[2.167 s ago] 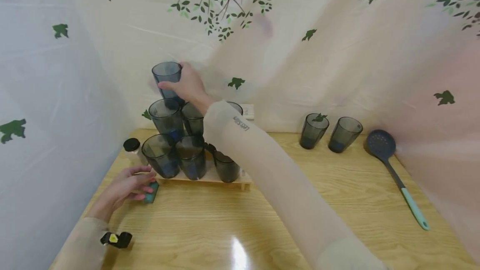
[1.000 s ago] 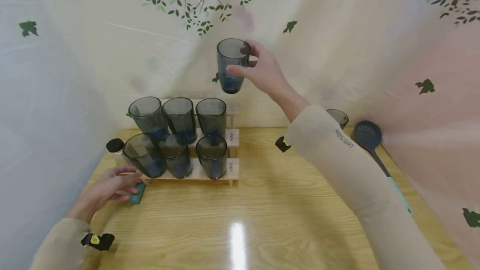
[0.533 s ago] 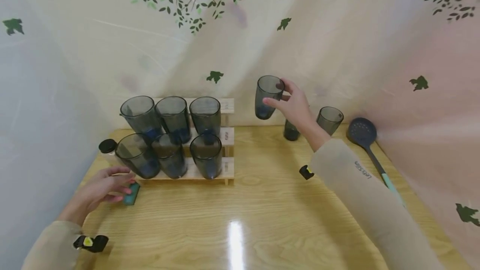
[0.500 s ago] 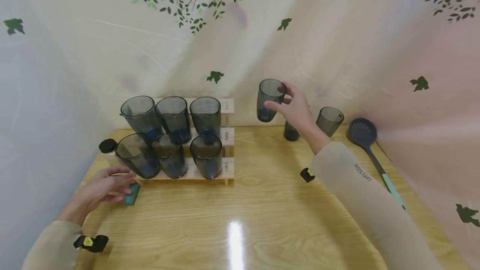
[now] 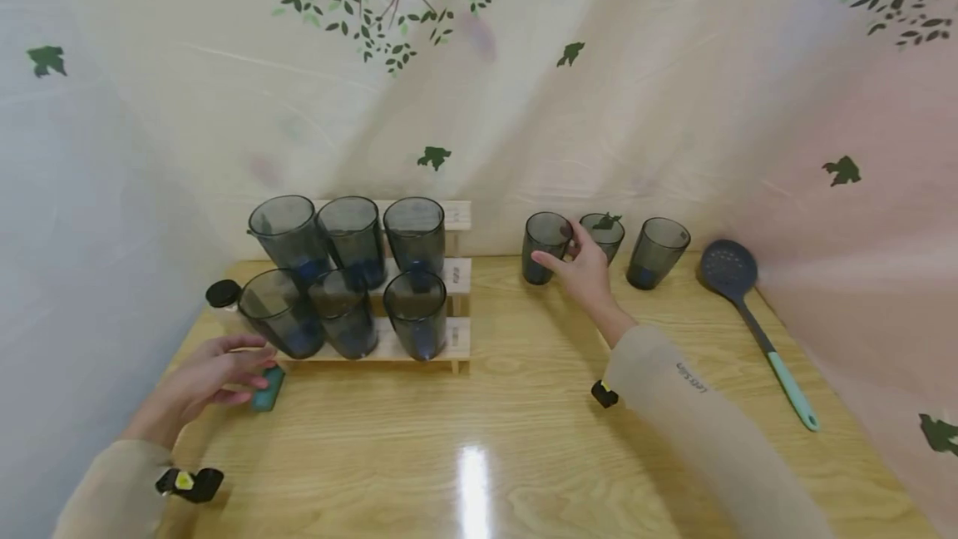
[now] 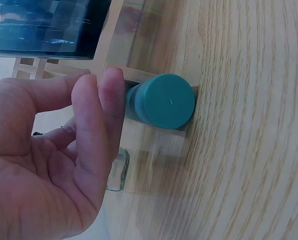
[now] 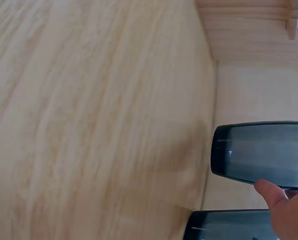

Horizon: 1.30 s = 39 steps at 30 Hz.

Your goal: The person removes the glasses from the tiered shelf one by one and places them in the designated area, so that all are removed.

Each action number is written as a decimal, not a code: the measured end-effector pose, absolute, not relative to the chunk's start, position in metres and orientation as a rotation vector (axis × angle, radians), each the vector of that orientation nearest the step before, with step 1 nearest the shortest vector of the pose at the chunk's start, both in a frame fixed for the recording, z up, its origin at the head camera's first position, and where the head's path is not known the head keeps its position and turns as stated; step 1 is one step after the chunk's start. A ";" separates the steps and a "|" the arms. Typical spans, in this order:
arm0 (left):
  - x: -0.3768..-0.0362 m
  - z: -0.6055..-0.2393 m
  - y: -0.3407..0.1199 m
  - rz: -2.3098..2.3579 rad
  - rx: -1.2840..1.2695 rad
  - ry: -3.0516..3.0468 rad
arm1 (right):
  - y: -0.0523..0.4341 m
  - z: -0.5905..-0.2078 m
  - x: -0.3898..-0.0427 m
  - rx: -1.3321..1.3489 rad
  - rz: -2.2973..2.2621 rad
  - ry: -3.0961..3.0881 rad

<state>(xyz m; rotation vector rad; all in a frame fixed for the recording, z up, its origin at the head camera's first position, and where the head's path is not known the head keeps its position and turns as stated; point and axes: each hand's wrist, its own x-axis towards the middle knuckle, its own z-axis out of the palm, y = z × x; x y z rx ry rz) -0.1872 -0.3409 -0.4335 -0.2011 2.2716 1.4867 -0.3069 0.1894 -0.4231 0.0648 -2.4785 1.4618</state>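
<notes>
Right hand [image 5: 584,269] grips a smoky grey cup [image 5: 544,246] near its rim, thumb on the near-left side and fingers round the far side; the cup stands upright on the wooden table [image 5: 524,431] at the far edge, right of the stepped wooden rack [image 5: 453,274]. Just right of it sit a second cup [image 5: 603,233] and a third cup [image 5: 656,252], in a row along the curtain. The rack holds six more cups, tilted toward the camera in two rows. Left hand [image 5: 213,373] lies with relaxed, mostly straight fingers at the rack's near-left corner, fingertips at a teal cap [image 6: 161,101]; whether it presses the cap or only lies beside it is unclear. A slotted spoon [image 5: 756,323] lies far right. Risks, as judgement: the held cup is close to the second cup, so pulling the fingers out sideways could knock either over; the rack cups lean forward, so a nudge from the left hand could shake them loose.
</notes>
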 end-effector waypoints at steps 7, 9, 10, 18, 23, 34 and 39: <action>-0.187 -0.433 -0.339 1.485 -0.197 2.277 | 0.190 -0.434 -0.308 0.071 1.468 -2.490; -0.187 -0.432 -0.340 1.492 -0.195 2.272 | 0.189 -0.435 -0.308 0.077 1.482 -2.504; -0.187 -0.431 -0.340 1.495 -0.197 2.271 | 0.188 -0.435 -0.308 0.083 1.490 -2.509; -0.187 -0.427 -0.342 1.506 -0.193 2.276 | 0.187 -0.433 -0.316 0.094 1.369 -2.608; -0.184 -0.432 -0.340 1.526 -0.168 2.272 | 0.190 -0.439 -0.316 0.109 1.361 -2.622; -0.181 -0.439 -0.340 1.566 -0.209 2.268 | 0.189 -0.440 -0.319 0.180 1.322 -2.606; -0.185 -0.438 -0.341 1.557 -0.211 2.277 | 0.191 -0.442 -0.320 0.175 1.321 -2.600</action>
